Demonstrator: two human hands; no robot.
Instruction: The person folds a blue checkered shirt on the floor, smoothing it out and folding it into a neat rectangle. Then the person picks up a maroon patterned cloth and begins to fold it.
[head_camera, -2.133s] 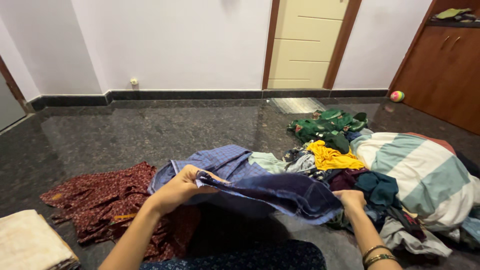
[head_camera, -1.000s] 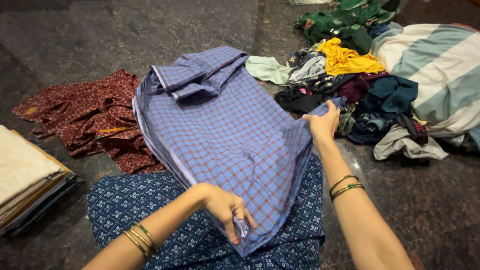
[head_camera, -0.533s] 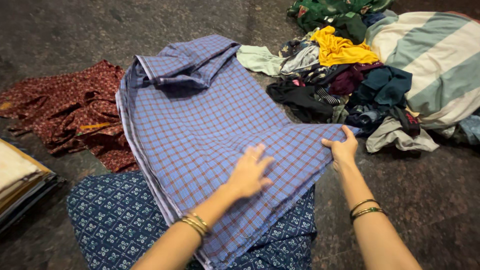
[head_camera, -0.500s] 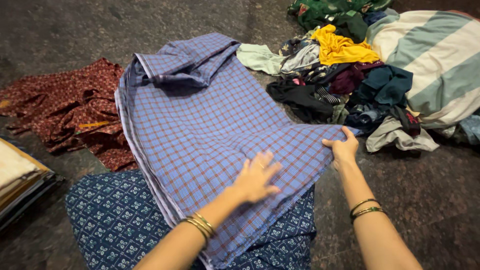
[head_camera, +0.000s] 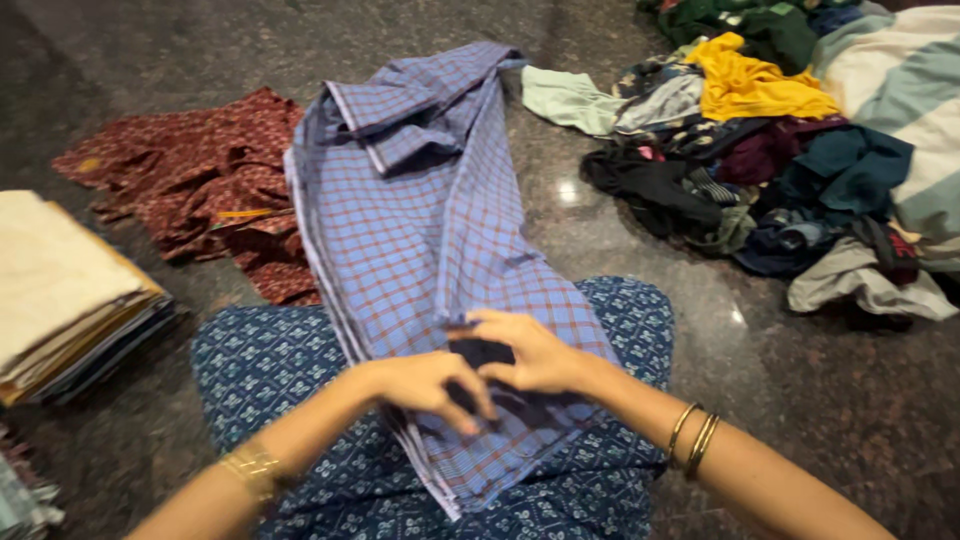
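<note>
A blue checked cloth (head_camera: 420, 230) lies stretched from my lap out over the dark stone floor, its far end bunched up. Both hands meet on its near end, over my lap. My left hand (head_camera: 425, 385) pinches the fabric with curled fingers. My right hand (head_camera: 530, 352) grips the same fold just beside it, thumb on top. Gold bangles sit on both wrists. Under the cloth is my dark blue patterned garment (head_camera: 270, 370).
A stack of folded cream and yellow cloths (head_camera: 65, 290) sits at the left. A maroon printed cloth (head_camera: 190, 180) lies crumpled behind it. A heap of mixed clothes (head_camera: 760, 150) with a yellow piece and a striped sheet (head_camera: 900, 90) fills the upper right.
The hands were flat and apart, smoothing the checked cloth; now they have come together at its near end and gripped it. The cloth is folded narrower lengthwise.
</note>
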